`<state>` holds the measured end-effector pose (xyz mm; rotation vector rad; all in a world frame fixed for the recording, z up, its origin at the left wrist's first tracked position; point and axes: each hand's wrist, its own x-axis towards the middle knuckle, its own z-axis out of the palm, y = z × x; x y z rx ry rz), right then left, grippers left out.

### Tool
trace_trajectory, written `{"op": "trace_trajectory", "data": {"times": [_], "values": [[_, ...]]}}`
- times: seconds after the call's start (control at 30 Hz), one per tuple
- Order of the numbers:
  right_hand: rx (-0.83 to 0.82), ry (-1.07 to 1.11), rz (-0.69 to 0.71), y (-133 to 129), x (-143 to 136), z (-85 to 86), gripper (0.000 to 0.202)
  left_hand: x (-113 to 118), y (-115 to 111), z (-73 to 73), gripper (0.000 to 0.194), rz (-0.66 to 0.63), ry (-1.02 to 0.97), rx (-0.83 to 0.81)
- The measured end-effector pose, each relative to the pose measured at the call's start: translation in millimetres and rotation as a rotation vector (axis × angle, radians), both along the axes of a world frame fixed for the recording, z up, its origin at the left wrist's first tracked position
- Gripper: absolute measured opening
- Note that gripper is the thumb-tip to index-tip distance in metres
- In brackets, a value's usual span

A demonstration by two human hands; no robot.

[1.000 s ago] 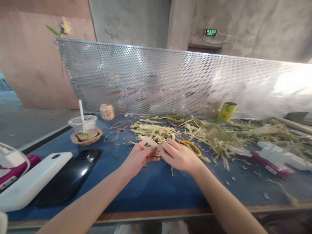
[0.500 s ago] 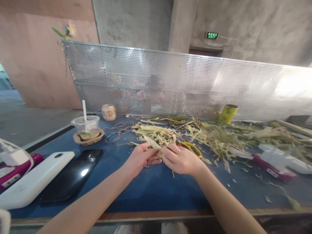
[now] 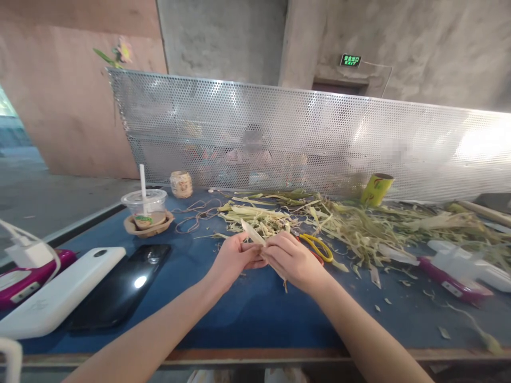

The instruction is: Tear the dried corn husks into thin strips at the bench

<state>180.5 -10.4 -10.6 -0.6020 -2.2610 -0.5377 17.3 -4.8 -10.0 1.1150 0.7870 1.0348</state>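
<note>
We can pass over the bare bench between the two forearms, but ahead the husk heap, yellow-handled tool (just beside the right hand) and perforated panel obstruct us, while a phone blocks the left.

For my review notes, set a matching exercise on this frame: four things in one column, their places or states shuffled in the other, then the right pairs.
Things
1. Pale leaf strip
2. Clear cup
3. Black phone
4. Yellow-green tube

Places or states
A. Lying flat next to a white device
B. Near the perforated panel, on the right side of the picture
C. Held at the fingers of the left hand and right hand
D. Sitting in a brown holder, with a straw sticking up

Pairs: 1-C, 2-D, 3-A, 4-B
</note>
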Motion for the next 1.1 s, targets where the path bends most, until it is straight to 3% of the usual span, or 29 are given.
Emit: {"op": "trace_trajectory", "data": {"times": [0.2,0.37,0.53,0.7,0.8,0.9,1.0,1.1], "values": [[0.003,-0.036,-0.082,-3,-2,0.1,0.022,1,0,-0.3,0.040,0.024,0.023,0.018],[0.051,-0.138,-0.113,-7,-6,4.1,0.030,3,-1,1.2,0.033,0.039,0.039,0.029],[0.047,-0.109,-0.092,-4,-8,0.5,0.031,3,-3,3.9,0.031,0.052,0.040,0.042],[-0.037,0.036,0.029,-1,-6,-1.9,0.013,1,-5,6.7,0.030,0.059,0.051,0.048],[-0.172,0.246,0.047,-1,-4,0.6,0.024,-1,-5,7.7,0.029,0.065,0.052,0.055],[-0.288,0.456,-0.041,1,-4,2.4,0.034,-1,-5,7.4,0.033,0.068,0.054,0.066],[-0.352,0.522,-0.055,4,-6,-0.5,0.018,-1,-6,6.3,0.042,0.082,0.053,0.083],[-0.268,0.508,-0.038,6,-9,-5.8,0.004,0,-7,6.6,0.061,0.123,0.049,0.061]]}}
